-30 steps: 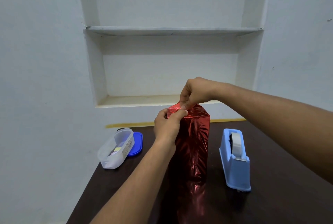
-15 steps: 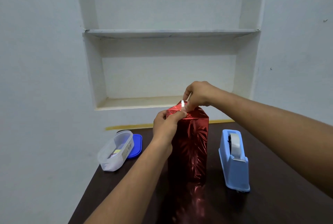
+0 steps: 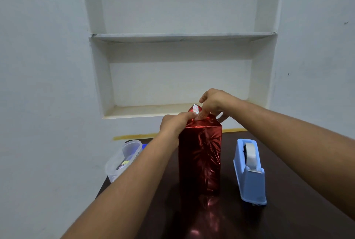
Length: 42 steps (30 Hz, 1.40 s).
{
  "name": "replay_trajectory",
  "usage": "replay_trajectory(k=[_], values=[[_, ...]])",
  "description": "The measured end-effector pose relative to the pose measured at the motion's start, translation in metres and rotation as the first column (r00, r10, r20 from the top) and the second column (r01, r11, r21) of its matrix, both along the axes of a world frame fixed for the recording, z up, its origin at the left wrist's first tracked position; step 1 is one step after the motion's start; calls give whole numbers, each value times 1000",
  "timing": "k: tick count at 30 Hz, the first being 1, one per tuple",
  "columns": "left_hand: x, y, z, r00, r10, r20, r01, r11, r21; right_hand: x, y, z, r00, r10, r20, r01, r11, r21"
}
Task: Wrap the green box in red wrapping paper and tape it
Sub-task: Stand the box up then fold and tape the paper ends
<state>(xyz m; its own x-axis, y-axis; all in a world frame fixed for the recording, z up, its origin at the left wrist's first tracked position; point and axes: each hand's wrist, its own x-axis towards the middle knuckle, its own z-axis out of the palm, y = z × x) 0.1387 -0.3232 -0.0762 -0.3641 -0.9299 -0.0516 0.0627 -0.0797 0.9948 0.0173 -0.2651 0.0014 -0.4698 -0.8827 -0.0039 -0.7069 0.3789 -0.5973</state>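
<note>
The box wrapped in red paper (image 3: 199,158) stands upright on the dark counter (image 3: 299,210), between a clear tub (image 3: 123,159) and a blue tape dispenser (image 3: 249,171). My left hand (image 3: 175,126) and right hand (image 3: 213,103) both have their grip clamped on the folded paper at its top.

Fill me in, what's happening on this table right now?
A person is gift-wrapping. The box stands upright on the dark table, fully covered in red wrapping paper. The left hand and right hand both pinch the folded paper at its top end. A blue tape dispenser sits untouched to the right.
</note>
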Motion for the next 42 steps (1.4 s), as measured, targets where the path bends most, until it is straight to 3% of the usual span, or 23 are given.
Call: replay_trajectory(k=[3,8,12,16,25,29,32,34,37,42], values=[[-4,-10,-4,998,55,23,-54,998,-32,-1,1,-1,999,12,40,-13,1000,11],[-7,-19,-10,990,135,35,-132,989,-69,-6,-5,-19,965,-33,261,36,999,-8],[-9,-14,-9,990,139,35,-136,986,-95,-14,-10,-42,857,3,516,135,964,-229],[-9,-9,-9,990,138,40,-132,985,-110,-12,-12,-59,817,51,574,214,898,-385],[-7,-12,-10,991,134,28,-133,991,-31,-7,-9,-67,891,-32,453,260,853,-453],[-2,-10,-6,981,169,91,-165,985,-57,-7,-4,-65,972,-236,-21,200,865,-460],[10,-10,0,978,151,147,-136,985,-104,-4,5,-58,892,-301,-337,105,864,-492],[16,-9,2,968,166,190,-133,975,-178,2,8,-52,849,-281,-447,32,872,-488],[24,-7,5,935,228,271,-144,944,-298,20,17,-49,852,-213,-479,-35,888,-458],[34,-3,13,912,252,324,-120,918,-377,53,39,-48,931,-47,-362,-50,966,-253]])
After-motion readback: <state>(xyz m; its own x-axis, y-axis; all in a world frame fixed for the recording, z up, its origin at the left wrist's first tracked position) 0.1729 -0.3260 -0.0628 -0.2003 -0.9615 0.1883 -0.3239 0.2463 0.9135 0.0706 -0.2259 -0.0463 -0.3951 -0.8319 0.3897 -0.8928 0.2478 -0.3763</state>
